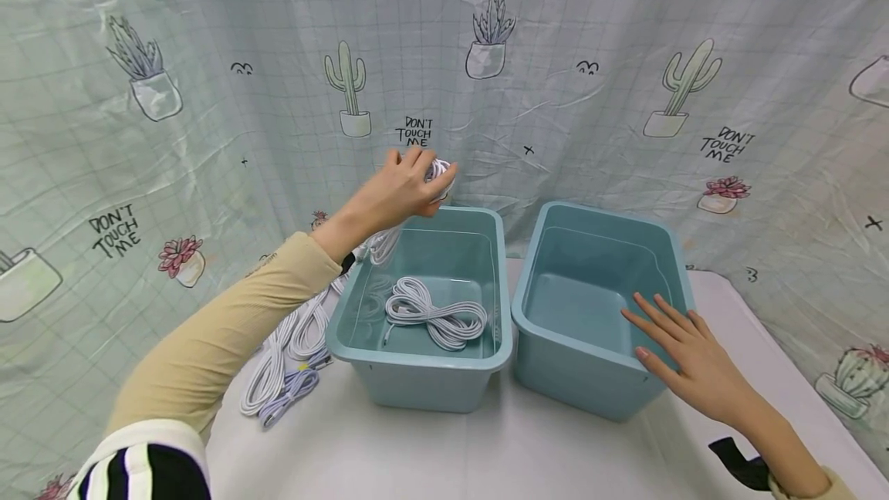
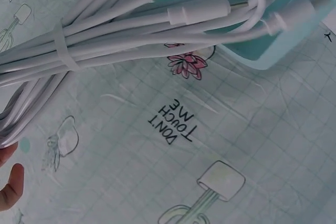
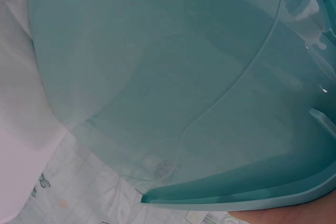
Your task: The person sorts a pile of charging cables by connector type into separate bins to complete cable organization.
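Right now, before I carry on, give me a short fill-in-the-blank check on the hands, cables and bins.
1. The left hand grips a bundle of white ____.
2. The coiled cable lies inside the ____ bin.
3. The right hand rests with straight fingers on the rim of the ____ bin.

Missing words: cable; left; right

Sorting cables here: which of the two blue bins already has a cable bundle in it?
The left bin, below the left hand: one coiled white cable bundle lies inside. The right bin holds none.
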{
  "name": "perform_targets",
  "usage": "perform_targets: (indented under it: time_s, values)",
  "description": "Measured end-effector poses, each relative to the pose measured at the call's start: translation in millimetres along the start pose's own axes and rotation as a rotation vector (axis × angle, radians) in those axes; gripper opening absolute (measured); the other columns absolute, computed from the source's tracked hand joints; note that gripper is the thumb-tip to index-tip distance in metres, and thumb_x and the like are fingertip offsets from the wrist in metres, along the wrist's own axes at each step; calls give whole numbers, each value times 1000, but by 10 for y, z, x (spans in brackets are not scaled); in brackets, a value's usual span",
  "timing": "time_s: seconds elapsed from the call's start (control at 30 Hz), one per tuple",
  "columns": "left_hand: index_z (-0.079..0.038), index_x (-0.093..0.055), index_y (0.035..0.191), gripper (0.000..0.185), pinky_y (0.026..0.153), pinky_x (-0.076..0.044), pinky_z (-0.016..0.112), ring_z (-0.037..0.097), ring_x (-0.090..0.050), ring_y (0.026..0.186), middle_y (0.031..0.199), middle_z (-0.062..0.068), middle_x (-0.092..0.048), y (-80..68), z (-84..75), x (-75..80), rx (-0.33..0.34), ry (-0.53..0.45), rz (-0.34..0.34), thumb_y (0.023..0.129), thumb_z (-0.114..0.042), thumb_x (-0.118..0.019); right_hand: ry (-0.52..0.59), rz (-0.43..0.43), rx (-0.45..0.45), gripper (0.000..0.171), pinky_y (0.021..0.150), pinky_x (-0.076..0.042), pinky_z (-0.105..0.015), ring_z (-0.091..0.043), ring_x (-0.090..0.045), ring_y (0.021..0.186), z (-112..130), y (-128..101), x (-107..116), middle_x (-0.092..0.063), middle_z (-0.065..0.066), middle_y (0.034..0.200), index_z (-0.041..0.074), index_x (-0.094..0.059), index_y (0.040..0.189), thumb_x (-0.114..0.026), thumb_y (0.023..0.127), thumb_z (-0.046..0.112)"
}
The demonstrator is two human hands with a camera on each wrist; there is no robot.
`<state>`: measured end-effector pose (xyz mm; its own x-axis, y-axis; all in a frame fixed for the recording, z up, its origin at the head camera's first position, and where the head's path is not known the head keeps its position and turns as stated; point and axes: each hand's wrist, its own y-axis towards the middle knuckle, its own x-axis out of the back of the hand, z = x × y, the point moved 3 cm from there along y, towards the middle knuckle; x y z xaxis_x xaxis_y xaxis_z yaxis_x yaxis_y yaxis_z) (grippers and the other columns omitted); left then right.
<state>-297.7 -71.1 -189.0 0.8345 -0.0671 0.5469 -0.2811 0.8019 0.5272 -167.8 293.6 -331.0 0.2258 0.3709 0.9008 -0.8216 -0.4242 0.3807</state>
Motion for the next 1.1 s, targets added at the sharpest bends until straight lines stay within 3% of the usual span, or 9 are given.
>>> perform_targets:
  time_s: [0.23, 0.47, 0.6, 0.77, 1.1]
  values:
    - [-13, -51, 123, 46, 57, -39, 35, 29, -51, 82, 98, 15, -56, 151, -45, 22, 51, 34, -9, 84, -39, -54, 6, -3, 1, 56, 104, -1, -61, -2, 2, 138, 1, -6, 0, -15, 7, 150, 23, -34, 138, -55, 86, 22]
    - [-13, -51, 122, 47, 65, -48, 42, 29, -54, 84, 98, 16, -57, 185, -151, -72, 78, 57, 29, 85, -41, -52, 6, -3, -3, 54, 103, -2, -61, -2, 1, 138, 12, -7, 5, -15, 8, 149, 21, -36, 137, -54, 87, 22]
    - [-14, -52, 121, 46, 68, -50, 45, 29, -56, 86, 98, 17, -59, 157, -205, -148, 81, 86, 47, 85, -43, -51, 5, -1, -4, 55, 103, -3, -62, -3, 1, 138, 21, -4, 8, -15, 8, 149, 24, -34, 138, -54, 87, 22]
    - [-13, -54, 119, 47, 62, -49, 41, 29, -56, 84, 95, 16, -60, 80, -258, -269, 89, 95, 79, 83, -45, -52, 6, 2, -2, 57, 103, -3, -62, -3, 1, 138, 13, 0, 4, -16, 7, 150, 25, -33, 138, -55, 86, 21]
    - [-11, -57, 115, 50, 68, -49, 47, 33, -53, 97, 109, 14, -56, -75, -211, -438, 168, 51, 233, 82, -49, -54, 3, 4, -2, 57, 104, -2, -61, -3, 1, 138, 4, -1, 0, -15, 8, 150, 25, -32, 138, -55, 86, 22]
